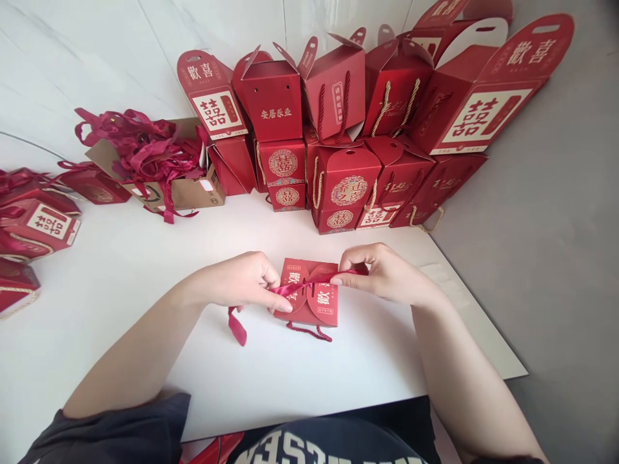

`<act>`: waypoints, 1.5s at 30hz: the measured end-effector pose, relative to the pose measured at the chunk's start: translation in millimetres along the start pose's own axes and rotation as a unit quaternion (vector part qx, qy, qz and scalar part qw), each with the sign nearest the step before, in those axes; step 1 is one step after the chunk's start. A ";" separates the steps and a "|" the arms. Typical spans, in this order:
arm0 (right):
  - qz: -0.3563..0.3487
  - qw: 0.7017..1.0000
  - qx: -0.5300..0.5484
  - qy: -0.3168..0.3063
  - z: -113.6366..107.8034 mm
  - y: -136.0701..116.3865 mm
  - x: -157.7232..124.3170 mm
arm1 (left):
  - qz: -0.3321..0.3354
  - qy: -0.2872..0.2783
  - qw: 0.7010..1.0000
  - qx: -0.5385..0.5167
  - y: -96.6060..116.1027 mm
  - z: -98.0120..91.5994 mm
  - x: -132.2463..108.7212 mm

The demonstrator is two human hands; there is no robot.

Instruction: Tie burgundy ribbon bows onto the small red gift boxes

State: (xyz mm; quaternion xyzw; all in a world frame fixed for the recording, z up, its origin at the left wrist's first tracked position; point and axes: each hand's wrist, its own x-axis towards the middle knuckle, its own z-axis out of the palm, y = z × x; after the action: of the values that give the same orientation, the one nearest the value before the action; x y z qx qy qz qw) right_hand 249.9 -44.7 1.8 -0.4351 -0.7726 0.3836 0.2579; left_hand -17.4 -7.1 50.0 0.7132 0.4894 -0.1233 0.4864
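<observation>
A red gift box (323,309) with gold characters on its folded flaps stands on the white table in front of me. A dark red satin ribbon (316,279) crosses its top at the slots where the flaps meet. My left hand (246,283) pinches the ribbon at the box's left side, and a loose tail hangs below that hand. On the right, my right hand (374,274) grips the ribbon's other part between thumb and fingers, so it runs fairly taut between both hands. A twisted red cord handle (309,331) lies at the box's near side.
A cardboard box (191,193) heaped with red ribbons (145,148) sits at the back left. Stacked red gift boxes (345,183) line the wall, several with open flaps. More ribboned boxes (43,222) stand at far left. A grey wall (532,212) borders the right.
</observation>
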 end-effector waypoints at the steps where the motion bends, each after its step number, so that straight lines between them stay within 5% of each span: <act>1: -0.032 0.999 -0.008 0.018 -0.2 -1.6 -0.6 | -0.019 -0.008 1.000 0.009 1.6 0.5 -2.6; 5: -0.089 0.995 -0.009 0.039 1.2 -4.7 -0.1 | -0.087 -0.055 0.994 0.035 7.5 3.9 -12.0; 13: -0.003 1.000 0.027 0.000 -3.6 -0.2 -0.5 | -0.040 0.065 0.997 0.024 -2.4 -1.0 -12.5; 19: 0.018 0.984 0.155 -0.092 0.5 0.2 2.5 | 0.015 -0.029 0.999 -0.014 -0.9 -12.0 -6.7; 24: 0.019 0.979 0.183 -0.091 6.5 -1.3 4.9 | 0.099 0.014 0.995 -0.030 0.3 -8.2 -0.6; 32: 0.035 0.955 0.271 -0.116 5.1 2.9 4.3 | 0.108 0.041 0.990 -0.075 -3.1 -0.4 11.5; 45: 0.027 0.985 0.153 -0.075 -10.6 6.3 -1.4 | 0.153 0.029 0.986 -0.065 -1.5 -0.7 17.0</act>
State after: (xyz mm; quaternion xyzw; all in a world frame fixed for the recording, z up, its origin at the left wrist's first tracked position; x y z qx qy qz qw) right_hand 261.4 -39.9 2.6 -0.3813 -0.7102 0.5354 0.2523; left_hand -10.5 3.4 38.5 0.7500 0.3955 0.0052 0.5302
